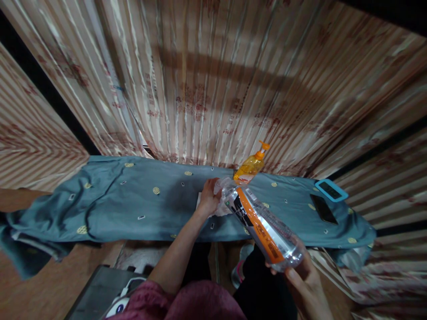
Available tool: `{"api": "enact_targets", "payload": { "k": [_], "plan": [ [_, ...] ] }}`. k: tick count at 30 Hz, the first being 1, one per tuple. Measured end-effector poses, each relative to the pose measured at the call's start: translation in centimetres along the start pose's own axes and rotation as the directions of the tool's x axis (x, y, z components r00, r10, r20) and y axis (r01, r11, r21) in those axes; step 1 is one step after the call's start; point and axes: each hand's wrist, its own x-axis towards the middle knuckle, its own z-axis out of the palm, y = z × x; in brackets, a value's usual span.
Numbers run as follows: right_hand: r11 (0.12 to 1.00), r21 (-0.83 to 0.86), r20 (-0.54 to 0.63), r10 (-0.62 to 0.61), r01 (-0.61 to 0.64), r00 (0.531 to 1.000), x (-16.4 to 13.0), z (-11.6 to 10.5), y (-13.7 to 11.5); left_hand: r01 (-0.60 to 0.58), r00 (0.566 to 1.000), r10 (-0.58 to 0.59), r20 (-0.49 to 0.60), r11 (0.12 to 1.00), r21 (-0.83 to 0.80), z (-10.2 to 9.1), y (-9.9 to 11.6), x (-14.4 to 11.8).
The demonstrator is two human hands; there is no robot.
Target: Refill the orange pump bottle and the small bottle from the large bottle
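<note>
My right hand (307,282) grips the base of a large clear plastic bottle (262,229) with an orange, black and silver label. The bottle is tilted, its neck pointing up and left, away from me. At the neck end, my left hand (209,200) is closed on a crumpled white tissue (220,208); its fingertips are partly hidden in the folds. Part of the tissue lies against the bottle's neck. Just behind the neck stands a pump bottle (249,169) of yellow-orange liquid with an orange pump head.
A grey-blue patterned cloth (133,200) covers the narrow table. On its right side lie a dark phone (323,209) and a blue-framed digital timer (332,190). A striped curtain (200,89) hangs behind. A grey box (100,289) stands at lower left.
</note>
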Motion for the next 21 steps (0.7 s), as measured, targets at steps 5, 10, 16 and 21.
{"api": "enact_targets", "payload": {
  "k": [5, 10, 16, 21],
  "plan": [
    [1.000, -0.004, 0.019, 0.008, -0.008, 1.000, 0.0, -0.3, 0.2, -0.016, 1.000, 0.016, -0.014, 1.000, -0.012, 0.2, -0.3, -0.1],
    [1.000, -0.009, 0.026, 0.016, -0.016, 1.000, 0.6, -1.3, 1.1, -0.027, 0.999, 0.027, -0.018, 1.000, 0.001, 0.4, -0.6, 0.0],
    [1.000, -0.017, 0.039, 0.015, -0.014, 0.999, 0.8, -1.7, 1.5, -0.034, 0.999, 0.034, -0.004, 0.999, 0.012, 0.2, -0.5, 0.0],
    [1.000, -0.028, 0.032, 0.012, -0.011, 0.999, 0.4, -1.2, 1.0, -0.025, 1.000, 0.025, -0.008, 1.000, 0.011, 0.2, -0.4, 0.0]
  ]
}}
